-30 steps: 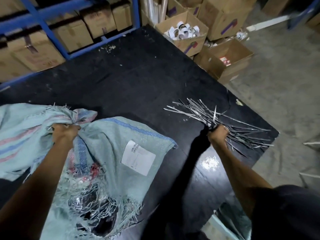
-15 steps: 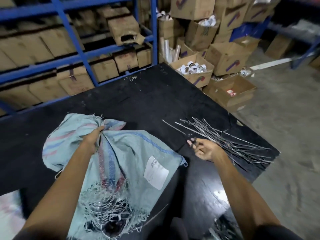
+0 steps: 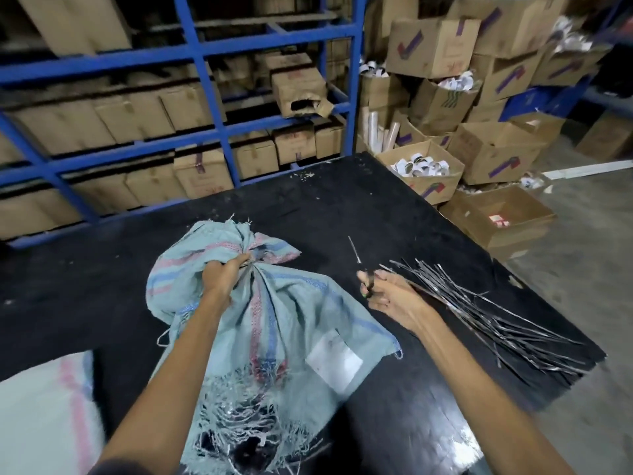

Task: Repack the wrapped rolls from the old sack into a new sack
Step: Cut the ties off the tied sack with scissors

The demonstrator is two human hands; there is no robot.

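A torn pale-blue woven sack (image 3: 291, 323) with pink and blue stripes lies on the black table (image 3: 342, 207). Its mouth is bunched, and my left hand (image 3: 222, 275) grips that gathered neck. A frayed hole near the bottom edge shows dark wrapped contents inside. A white label is stuck on its right side. My right hand (image 3: 387, 293) pinches one thin dark strip (image 3: 358, 258) that points up and away. Beside it lies a pile of similar strips (image 3: 479, 317). A second white sack (image 3: 44, 413) with a pink stripe shows at the lower left.
Blue shelving (image 3: 205, 97) stacked with cardboard boxes stands behind the table. More boxes (image 3: 424, 173), some open and filled with white rolls, are piled at the right rear. An open box (image 3: 496, 217) sits on the concrete floor beyond the table's right edge.
My right hand left the strip pile and now holds a single strip, raised toward the sack. My left hand kept its grip on the sack neck. The view tilted upward.
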